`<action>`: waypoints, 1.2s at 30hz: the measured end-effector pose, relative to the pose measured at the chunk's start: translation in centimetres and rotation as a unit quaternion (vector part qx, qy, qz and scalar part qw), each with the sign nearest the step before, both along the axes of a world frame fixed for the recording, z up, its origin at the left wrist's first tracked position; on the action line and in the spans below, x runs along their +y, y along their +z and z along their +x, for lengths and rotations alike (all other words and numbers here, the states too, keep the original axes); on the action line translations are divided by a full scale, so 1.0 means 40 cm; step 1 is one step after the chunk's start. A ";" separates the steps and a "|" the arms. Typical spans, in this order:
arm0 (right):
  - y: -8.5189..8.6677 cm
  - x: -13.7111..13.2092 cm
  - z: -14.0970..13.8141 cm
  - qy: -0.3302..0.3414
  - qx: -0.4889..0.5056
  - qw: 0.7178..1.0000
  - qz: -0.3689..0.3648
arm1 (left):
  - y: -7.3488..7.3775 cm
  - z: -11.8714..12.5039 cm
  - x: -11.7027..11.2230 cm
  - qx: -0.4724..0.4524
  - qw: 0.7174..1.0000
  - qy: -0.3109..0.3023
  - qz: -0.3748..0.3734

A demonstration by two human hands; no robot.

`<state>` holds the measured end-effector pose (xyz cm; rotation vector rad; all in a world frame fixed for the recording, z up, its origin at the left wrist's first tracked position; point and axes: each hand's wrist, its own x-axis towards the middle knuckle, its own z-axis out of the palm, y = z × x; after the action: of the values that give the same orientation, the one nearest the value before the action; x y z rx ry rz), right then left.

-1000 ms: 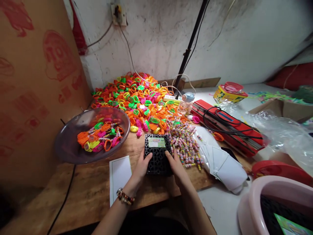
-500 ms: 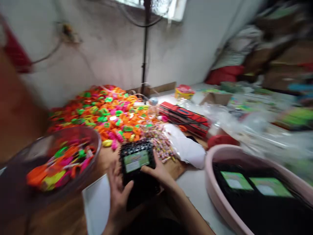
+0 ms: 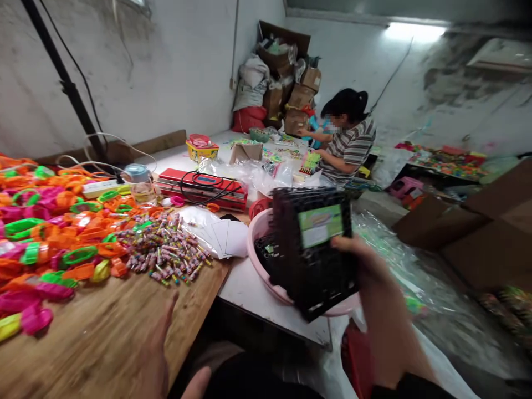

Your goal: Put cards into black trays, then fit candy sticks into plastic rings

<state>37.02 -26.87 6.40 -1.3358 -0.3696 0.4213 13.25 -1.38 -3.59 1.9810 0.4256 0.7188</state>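
Note:
My right hand [image 3: 380,282] grips a stack of black plastic pieces [image 3: 328,260] by its right side, the thumb on the front. A green and white label card [image 3: 321,224] shows on the stack's face. The stack is held tilted above a pink basin [image 3: 254,235], hiding much of it; more black pieces [image 3: 266,249] lie inside. My left hand [image 3: 155,349] is at the wooden board's front edge, empty, its thumb and fingers apart. Small striped sticks [image 3: 166,249] lie heaped on the wooden board [image 3: 103,327] beyond it.
Bright plastic watch-like bands [image 3: 75,233] are piled at left. White cards [image 3: 228,237], a red sealing machine [image 3: 203,188], a lidded jar [image 3: 139,183] and a yellow tub [image 3: 201,148] stand behind. Another person [image 3: 347,138] sits farther back. Cardboard boxes [image 3: 490,238] are at right.
The view has swung right. My right hand has carried the black stack from the wooden board over to the pink basin. My left hand has let go of it.

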 end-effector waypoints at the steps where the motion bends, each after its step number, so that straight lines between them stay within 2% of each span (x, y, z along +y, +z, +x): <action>1: 0.007 -0.059 0.047 -0.025 0.017 0.998 -0.050 | -0.002 0.011 -0.002 -0.005 0.999 -0.019 -0.036; 3: 0.010 -0.148 0.135 -0.033 0.067 0.984 -0.162 | -0.020 0.046 -0.021 -0.021 0.993 -0.063 -0.102; 5: -0.004 -0.183 0.205 -0.009 0.078 0.969 -0.236 | -0.045 0.092 -0.054 -0.037 0.984 -0.103 -0.139; 7: -0.031 -0.166 0.251 0.019 0.074 0.959 -0.271 | -0.067 0.139 -0.096 -0.037 0.979 -0.137 -0.149; 10: -0.070 -0.099 0.284 0.068 0.050 0.948 -0.307 | -0.083 0.194 -0.157 -0.009 0.976 -0.182 -0.117; 13: -0.082 -0.063 0.294 0.125 -0.052 0.927 -0.350 | -0.084 0.217 -0.196 0.002 0.974 -0.213 -0.081; 16: -0.072 -0.071 0.282 0.134 -0.129 0.897 -0.401 | -0.093 0.213 -0.207 0.016 0.975 -0.204 -0.090; 17: -0.069 -0.073 0.269 0.103 -0.132 0.890 -0.424 | -0.099 0.209 -0.206 0.025 0.976 -0.190 -0.103; 19: -0.069 -0.068 0.227 -0.006 -0.170 0.870 -0.463 | -0.117 0.198 -0.199 0.046 0.977 -0.157 -0.135; 21: -0.082 -0.043 0.168 -0.100 -0.280 0.827 -0.476 | -0.137 0.185 -0.191 0.063 0.976 -0.129 -0.164; 22: -0.093 -0.026 0.136 -0.116 -0.343 0.801 -0.476 | -0.145 0.178 -0.187 0.069 0.975 -0.118 -0.175; 24: -0.123 0.010 0.083 -0.100 -0.420 0.753 -0.497 | -0.157 0.164 -0.181 0.077 0.973 -0.107 -0.187; 27: -0.166 0.036 0.059 -0.093 -0.383 0.706 -0.588 | -0.165 0.143 -0.172 0.090 0.971 -0.108 -0.196; 28: -0.175 0.033 0.067 -0.100 -0.364 0.699 -0.607 | -0.166 0.138 -0.168 0.092 0.970 -0.108 -0.199; 30: -0.187 0.013 0.099 -0.096 -0.354 0.706 -0.605 | -0.171 0.130 -0.159 0.095 0.968 -0.106 -0.208; 33: -0.191 -0.026 0.147 -0.050 -0.374 0.726 -0.575 | -0.179 0.125 -0.147 0.095 0.968 -0.095 -0.214; 36: -0.187 -0.048 0.174 -0.025 -0.345 0.724 -0.596 | -0.179 0.123 -0.142 0.104 0.968 -0.099 -0.206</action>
<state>43.96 -28.80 -1.09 -2.7977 -0.7302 0.0306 18.17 -7.05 -10.74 1.6762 0.4519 0.2683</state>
